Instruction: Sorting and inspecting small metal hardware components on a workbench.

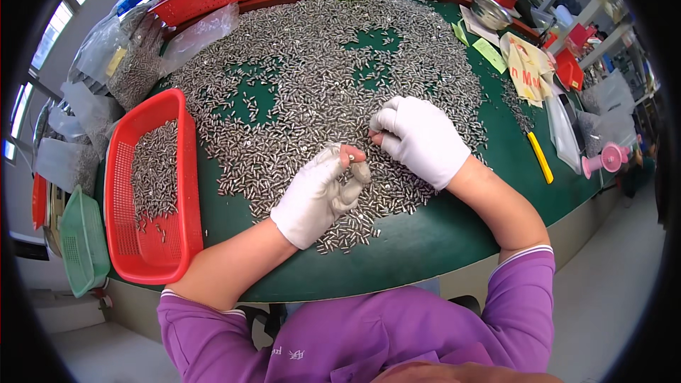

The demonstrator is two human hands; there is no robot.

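Note:
A wide heap of small, shiny metal pins (305, 99) covers much of the green tabletop (418, 230). Low over the near part of the heap is my left hand (316, 195), in a white glove with bare fingertips. Its thumb and forefinger pinch one small metal pin (352, 159), and the other fingers curl below. My right hand (425, 140), gloved the same way, is close by on the right, its fingers curled and thumb against forefinger over the pins. Whatever lies between those fingertips is too small to make out.
Left of my left forearm stands a red plastic basket (191, 191) partly filled with pins, beside a green basket (84, 241). Bags of pins (131, 50) stand at the far left. A yellow-handled tool (540, 158), a cloth bag (526, 64) and a metal bowl (491, 12) lie rightward.

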